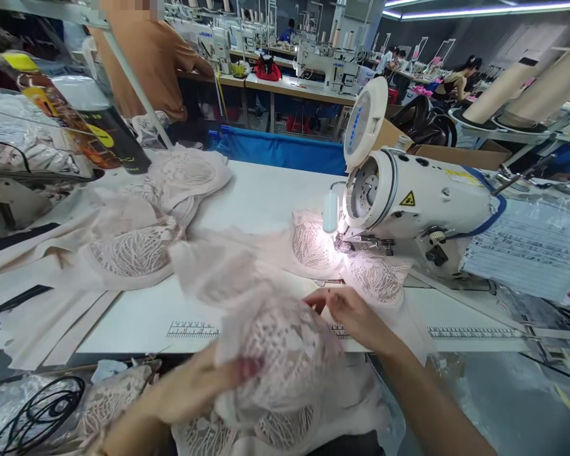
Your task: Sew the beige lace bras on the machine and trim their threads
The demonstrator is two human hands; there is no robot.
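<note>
My left hand [204, 386] grips a pale pink lace bra [285, 361] at the front edge of the table, the thumb lying on top of the cup. Both that hand and the bra are smeared by motion. At the bra's upper right edge is my right hand [351, 313], its fingers curled and pinched together; what lies between the fingertips is hidden. Beyond it, another lace bra [375, 278] spreads under the needle area of a white sewing machine [413, 190], where a lamp shines. Sheer fabric stretches from there toward the left.
More bras [128, 253] are piled on the left of the white table [261, 190]. Behind them stand a spray can [109, 126] and a yellow-capped bottle [59, 107]. Black cord [38, 411] lies coiled below the table edge. A written sheet [527, 247] hangs right. A person in brown [142, 63] works ahead.
</note>
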